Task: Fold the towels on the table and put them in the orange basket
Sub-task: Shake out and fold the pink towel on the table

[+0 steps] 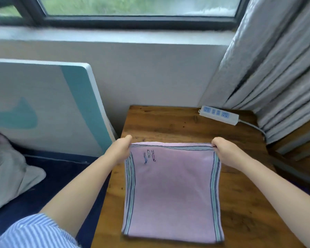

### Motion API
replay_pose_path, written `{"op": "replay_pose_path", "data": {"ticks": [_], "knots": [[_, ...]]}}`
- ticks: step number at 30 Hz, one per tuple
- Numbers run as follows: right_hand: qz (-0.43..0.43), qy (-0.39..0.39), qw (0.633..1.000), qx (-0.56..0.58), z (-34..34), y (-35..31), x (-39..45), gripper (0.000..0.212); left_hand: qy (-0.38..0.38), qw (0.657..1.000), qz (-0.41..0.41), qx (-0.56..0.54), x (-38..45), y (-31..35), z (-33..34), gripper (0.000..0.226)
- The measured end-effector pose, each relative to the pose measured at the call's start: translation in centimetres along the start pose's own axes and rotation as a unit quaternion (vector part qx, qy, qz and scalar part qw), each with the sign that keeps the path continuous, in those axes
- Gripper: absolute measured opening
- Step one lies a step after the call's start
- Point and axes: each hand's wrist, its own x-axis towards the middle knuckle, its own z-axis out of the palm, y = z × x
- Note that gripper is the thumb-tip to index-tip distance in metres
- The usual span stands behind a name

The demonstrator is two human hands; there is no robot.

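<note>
A pink towel (172,192) with blue and green striped borders and a small embroidered figure near its far left corner lies on the wooden table (177,126). My left hand (121,149) pinches the towel's far left corner. At the far right corner my right hand (225,152) pinches the cloth. Both far corners are lifted slightly off the table while the near edge rests flat. No orange basket is in view.
A white power strip (219,115) with a cable lies at the table's back right, beside grey curtains (276,77). A white and teal board (48,104) leans against the wall to the left. Grey cloth (9,172) lies on a dark blue surface at the left.
</note>
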Motion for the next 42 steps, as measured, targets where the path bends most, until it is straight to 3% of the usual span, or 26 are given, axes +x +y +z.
{"op": "replay_pose_path", "data": {"ticks": [4, 7, 11, 13, 15, 16, 17, 19, 21, 24, 27, 31, 35, 38, 42], "knots": [[-0.083, 0.102, 0.991, -0.023, -5.9, -0.9, -2.6, 0.012, 0.162, 0.986, 0.039, -0.02, -0.9, 2.9, -5.6, 0.016], [-0.133, 0.17, 0.974, -0.068, -10.3, -1.9, -4.0, 0.005, 0.293, 0.953, 0.08, 0.017, -1.9, 4.4, -9.7, 0.018], [-0.156, 0.384, 0.909, -0.052, -15.4, -3.7, -6.2, 0.006, 0.513, 0.84, 0.18, 0.008, -4.2, 6.9, -15.6, 0.009], [-0.147, 0.486, 0.861, -0.026, -17.0, -4.6, -7.1, 0.007, 0.562, 0.803, 0.195, 0.039, -5.1, 8.1, -17.8, 0.009], [-0.13, 0.473, 0.87, -0.039, -17.4, -5.0, -7.3, 0.008, 0.497, 0.85, 0.169, 0.041, -5.7, 8.4, -18.7, 0.008], [-0.107, 0.412, 0.903, -0.059, -17.1, -5.0, -7.6, 0.011, 0.435, 0.886, 0.145, 0.068, -5.7, 8.1, -18.6, 0.01], [-0.087, 0.348, 0.93, -0.077, -16.6, -4.8, -8.1, 0.015, 0.398, 0.899, 0.146, 0.113, -6.0, 7.6, -18.2, 0.013], [-0.09, 0.33, 0.937, -0.073, -16.5, -4.5, -9.0, 0.015, 0.374, 0.886, 0.201, 0.186, -7.1, 7.1, -17.5, 0.02], [-0.109, 0.403, 0.908, -0.043, -17.5, -4.9, -10.1, 0.009, 0.412, 0.852, 0.248, 0.209, -7.8, 6.7, -17.6, 0.034], [-0.119, 0.435, 0.891, -0.044, -18.7, -5.5, -10.9, 0.008, 0.386, 0.872, 0.245, 0.174, -7.8, 6.2, -17.8, 0.025], [-0.11, 0.368, 0.922, -0.055, -18.3, -5.5, -10.8, 0.012, 0.301, 0.908, 0.179, 0.229, -7.4, 5.3, -16.9, 0.033], [-0.1, 0.268, 0.954, -0.086, -16.4, -4.7, -10.7, 0.016, 0.232, 0.91, 0.16, 0.305, -7.4, 4.9, -14.8, 0.032], [-0.078, 0.238, 0.965, -0.075, -14.8, -4.0, -9.8, 0.017, 0.181, 0.917, 0.137, 0.329, -7.1, 4.9, -13.5, 0.031], [-0.052, 0.268, 0.96, -0.067, -13.9, -3.9, -8.5, 0.015, 0.195, 0.931, 0.106, 0.29, -6.5, 5.8, -13.2, 0.029], [-0.043, 0.375, 0.925, -0.043, -13.3, -3.6, -6.9, 0.009, 0.273, 0.929, 0.069, 0.239, -5.9, 7.1, -13.3, 0.027]]}}
